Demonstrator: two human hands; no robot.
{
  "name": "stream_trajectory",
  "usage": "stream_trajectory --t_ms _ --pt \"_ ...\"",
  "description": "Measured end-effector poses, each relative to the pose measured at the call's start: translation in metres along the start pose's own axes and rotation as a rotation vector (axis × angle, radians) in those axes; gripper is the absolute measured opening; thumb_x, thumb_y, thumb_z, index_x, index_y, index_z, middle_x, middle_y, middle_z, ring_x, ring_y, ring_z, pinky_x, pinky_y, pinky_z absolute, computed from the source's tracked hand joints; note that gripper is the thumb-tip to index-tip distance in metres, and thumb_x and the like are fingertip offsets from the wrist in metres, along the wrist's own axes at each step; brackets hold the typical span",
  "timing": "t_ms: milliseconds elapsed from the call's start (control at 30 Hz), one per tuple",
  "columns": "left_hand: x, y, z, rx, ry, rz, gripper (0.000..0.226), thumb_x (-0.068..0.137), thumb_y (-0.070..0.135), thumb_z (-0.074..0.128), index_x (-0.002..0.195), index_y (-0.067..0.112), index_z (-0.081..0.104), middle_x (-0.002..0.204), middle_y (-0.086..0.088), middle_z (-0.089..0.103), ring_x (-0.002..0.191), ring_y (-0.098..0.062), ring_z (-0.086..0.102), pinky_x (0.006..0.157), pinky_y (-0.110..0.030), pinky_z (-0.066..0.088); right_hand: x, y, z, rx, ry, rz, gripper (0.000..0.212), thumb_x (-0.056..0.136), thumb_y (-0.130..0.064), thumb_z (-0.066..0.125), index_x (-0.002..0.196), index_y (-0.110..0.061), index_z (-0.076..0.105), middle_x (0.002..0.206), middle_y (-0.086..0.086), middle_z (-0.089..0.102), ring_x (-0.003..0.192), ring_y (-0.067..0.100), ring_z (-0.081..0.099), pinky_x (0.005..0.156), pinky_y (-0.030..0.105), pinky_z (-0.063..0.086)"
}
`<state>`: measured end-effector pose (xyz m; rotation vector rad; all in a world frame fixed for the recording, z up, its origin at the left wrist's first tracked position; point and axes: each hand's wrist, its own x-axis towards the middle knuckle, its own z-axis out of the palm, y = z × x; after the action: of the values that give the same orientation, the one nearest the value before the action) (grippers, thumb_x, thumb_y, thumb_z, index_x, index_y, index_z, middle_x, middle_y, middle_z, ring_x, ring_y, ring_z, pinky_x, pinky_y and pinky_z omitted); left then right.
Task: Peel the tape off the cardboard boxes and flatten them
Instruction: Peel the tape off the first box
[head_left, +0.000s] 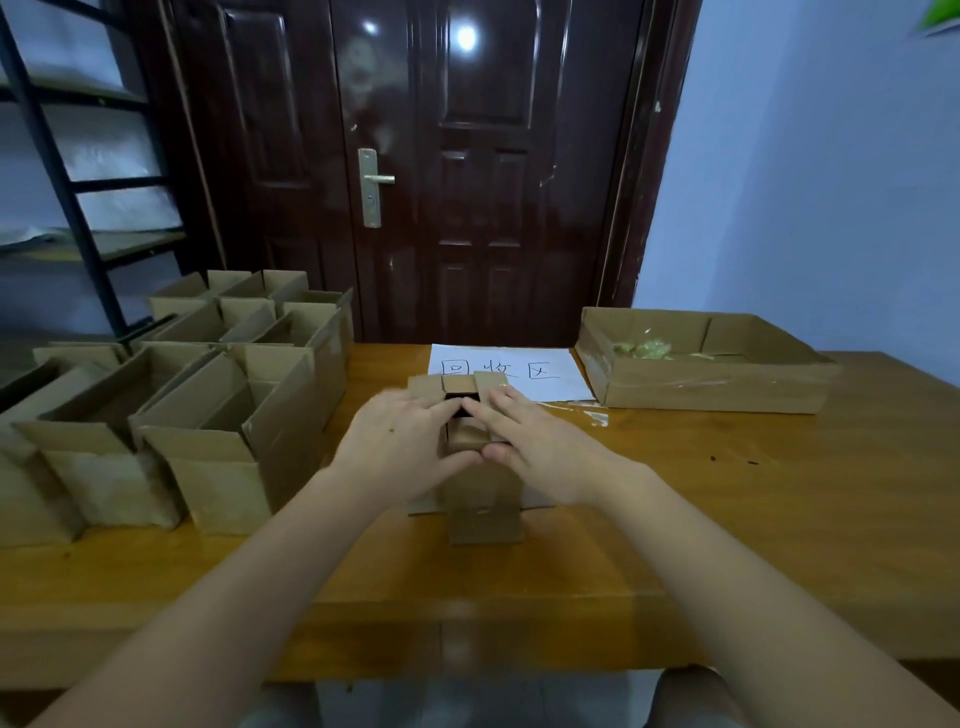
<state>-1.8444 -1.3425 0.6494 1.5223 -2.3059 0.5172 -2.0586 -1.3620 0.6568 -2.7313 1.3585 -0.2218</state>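
Cardboard boxes (208, 415), opened, flaps up, clustered on the table (727, 493) well left of the hands. Left hand (405, 441), fingers spread, pressing the left side of a small box (483, 483) at table centre; thumb tips of both hands nearly meet over its top. Right hand (540, 447), fingers likewise spread, on the box's right side. Paper sheet (514, 371) with handwritten characters just beyond the hands. Shallow cardboard tray (701, 384) holding crumpled tape (644, 348), beyond and right.
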Motion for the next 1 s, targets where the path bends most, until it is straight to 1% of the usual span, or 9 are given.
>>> stream_trajectory --t_ms 133,233,333,500,567,667,767,867,1000 --pt "-0.009 0.012 0.021 -0.07 -0.043 -0.114 0.069 0.098 0.069 0.039 0.155 0.03 0.046 0.157 0.005 0.05 0.125 -0.015 0.064 0.097 -0.029 0.054 0.004 -0.007 0.0 -0.162 0.038 -0.06 0.056 0.111 -0.037 0.031 0.162 -0.03 0.012 0.17 -0.003 0.001 0.157 0.023 -0.005 0.126 0.043 0.011" --pt "-0.008 0.012 0.023 -0.079 -0.047 -0.14 0.068 0.099 0.067 0.039 0.157 0.032 0.04 0.164 0.005 0.038 0.133 -0.015 0.058 0.101 -0.03 0.052 0.011 -0.014 -0.003 -0.304 0.059 -0.137 0.052 0.11 -0.027 0.04 0.159 -0.018 0.027 0.168 0.003 0.021 0.156 0.02 0.009 0.125 0.036 0.008" --pt "-0.007 0.011 0.021 -0.064 -0.061 -0.15 0.071 0.099 0.069 0.034 0.159 0.032 0.036 0.167 0.006 0.033 0.137 -0.014 0.054 0.104 -0.029 0.05 0.01 -0.016 -0.019 -0.432 0.1 -0.14 0.047 0.107 -0.041 0.042 0.146 -0.015 0.047 0.157 0.003 0.042 0.152 0.02 0.022 0.123 0.035 0.015" --pt "-0.008 0.013 0.025 -0.15 -0.071 -0.185 0.075 0.097 0.067 0.033 0.162 0.032 0.029 0.17 0.006 0.024 0.146 -0.015 0.045 0.112 -0.034 0.047 -0.008 -0.002 -0.037 -0.557 0.053 0.059 0.067 0.103 -0.058 0.036 0.151 -0.013 0.04 0.16 0.004 0.037 0.155 0.023 0.013 0.126 0.04 0.012" --pt "-0.008 0.012 0.029 -0.174 -0.065 -0.191 0.079 0.093 0.069 0.028 0.163 0.031 0.026 0.17 0.007 0.022 0.147 -0.015 0.043 0.113 -0.035 0.046 -0.017 0.0 -0.029 -0.516 0.002 0.142 0.073 0.102 -0.061 0.032 0.158 -0.014 0.029 0.164 0.005 0.03 0.155 0.023 0.014 0.126 0.041 0.013" --pt "-0.011 0.015 0.032 -0.236 -0.061 -0.228 0.083 0.092 0.067 0.027 0.165 0.029 0.021 0.171 0.006 0.018 0.146 -0.015 0.044 0.113 -0.034 0.046 -0.027 -0.01 -0.012 -0.152 0.019 0.262 0.074 0.102 -0.061 0.034 0.161 -0.02 0.018 0.166 0.002 0.025 0.151 0.023 0.028 0.12 0.041 0.032" --pt "-0.013 0.022 0.033 -0.328 -0.028 -0.283 0.085 0.091 0.068 0.029 0.165 0.028 0.02 0.17 0.007 0.019 0.141 -0.017 0.05 0.112 -0.037 0.048 -0.024 -0.02 0.001 0.141 0.155 0.321 0.073 0.099 -0.066 0.038 0.158 -0.025 0.026 0.156 -0.001 0.043 0.136 0.02 0.048 0.104 0.037 0.046" --pt "-0.014 0.029 0.034 -0.398 -0.001 -0.295 0.088 0.09 0.072 0.038 0.165 0.029 0.019 0.169 0.009 0.021 0.146 -0.015 0.045 0.115 -0.039 0.046 -0.014 -0.024 0.0 0.13 0.204 0.406 0.086 0.085 -0.086 0.035 0.143 -0.024 0.044 0.132 -0.001 0.059 0.116 0.018 0.055 0.091 0.034 0.049" --pt "-0.023 0.037 0.035 -0.469 0.028 -0.27 0.093 0.091 0.066 0.062 0.165 0.033 0.017 0.163 0.013 0.035 0.147 -0.008 0.035 0.114 -0.027 0.039 -0.001 -0.018 -0.006 0.023 0.135 0.494 0.111 0.067 -0.101 0.033 0.141 -0.021 0.047 0.13 0.001 0.058 0.125 0.025 0.046 0.103 0.046 0.04"
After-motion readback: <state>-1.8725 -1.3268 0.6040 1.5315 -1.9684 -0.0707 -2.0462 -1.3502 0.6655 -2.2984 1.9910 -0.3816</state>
